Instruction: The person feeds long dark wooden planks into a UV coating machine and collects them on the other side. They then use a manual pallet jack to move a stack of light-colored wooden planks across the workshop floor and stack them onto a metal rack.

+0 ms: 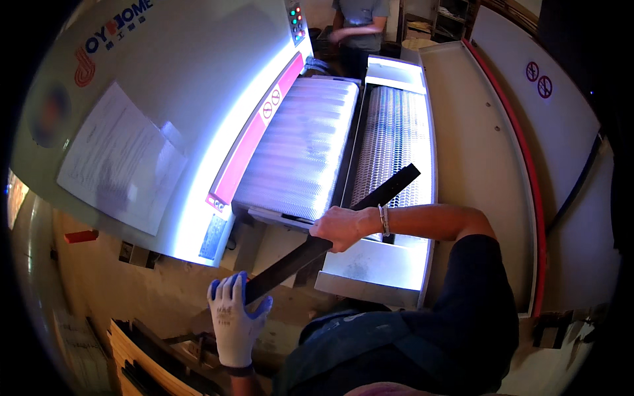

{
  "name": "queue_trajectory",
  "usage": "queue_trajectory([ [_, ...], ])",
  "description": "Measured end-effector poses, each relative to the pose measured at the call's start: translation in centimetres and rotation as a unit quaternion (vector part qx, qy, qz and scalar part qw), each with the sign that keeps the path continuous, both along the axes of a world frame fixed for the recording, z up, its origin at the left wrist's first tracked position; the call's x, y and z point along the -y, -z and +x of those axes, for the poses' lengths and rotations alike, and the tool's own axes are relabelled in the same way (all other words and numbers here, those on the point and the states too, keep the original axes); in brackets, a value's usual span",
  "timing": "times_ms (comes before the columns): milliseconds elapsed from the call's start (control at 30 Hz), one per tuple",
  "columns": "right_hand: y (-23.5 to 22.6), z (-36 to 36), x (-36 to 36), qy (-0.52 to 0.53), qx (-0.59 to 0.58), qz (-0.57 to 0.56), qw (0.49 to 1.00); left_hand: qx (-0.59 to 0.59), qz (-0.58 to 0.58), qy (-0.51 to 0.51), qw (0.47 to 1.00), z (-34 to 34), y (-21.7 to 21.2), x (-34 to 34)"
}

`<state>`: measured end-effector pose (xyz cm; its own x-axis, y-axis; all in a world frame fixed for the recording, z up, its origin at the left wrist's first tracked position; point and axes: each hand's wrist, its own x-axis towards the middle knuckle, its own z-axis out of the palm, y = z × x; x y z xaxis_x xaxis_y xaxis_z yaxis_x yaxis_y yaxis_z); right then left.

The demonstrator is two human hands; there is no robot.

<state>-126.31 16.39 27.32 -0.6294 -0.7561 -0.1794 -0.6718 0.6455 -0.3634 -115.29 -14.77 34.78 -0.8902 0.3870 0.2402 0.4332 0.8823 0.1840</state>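
A long, flat black strip (pixel 284 267) slants across the front of a machine, from the lower left up to the right. My right hand (pixel 343 228), bare and with a bracelet at the wrist, is wrapped round its middle. At the lower end, my left hand (pixel 231 323) wears a white glove with blue fingertips; its thumb and fingers close on the strip. The strip's upper end crosses above a brightly lit mesh conveyor belt (pixel 389 132). Whether the strip touches the belt, I cannot tell.
A wider, lit mesh belt (pixel 304 145) runs beside a red-edged machine housing (pixel 257 132). Papers (pixel 122 162) are fixed on the housing. A tan panel with red trim (pixel 469 171) stands at right. More dark strips lie on wood (pixel 152 356) at lower left. Another person (pixel 360 33) stands beyond.
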Motion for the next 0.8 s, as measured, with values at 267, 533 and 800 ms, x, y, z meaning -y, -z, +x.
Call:
queue_trajectory([
  [267, -1.9, -0.4, 1.0, 0.069, -0.020, -0.094, 0.993, 0.194, 0.242, 0.042, 0.950, 3.7, -0.2, -0.6],
  [533, -1.9, 1.9, 5.0, 0.057, -0.053, -0.126, 0.989, 0.441, 0.623, 0.000, 0.646, 2.4, 8.8, -1.1],
  [800, -3.0, 4.3, 8.7, 0.061, -0.030, -0.078, 0.995, 0.263, 0.729, 0.056, 0.630, 2.2, 11.9, 0.7],
])
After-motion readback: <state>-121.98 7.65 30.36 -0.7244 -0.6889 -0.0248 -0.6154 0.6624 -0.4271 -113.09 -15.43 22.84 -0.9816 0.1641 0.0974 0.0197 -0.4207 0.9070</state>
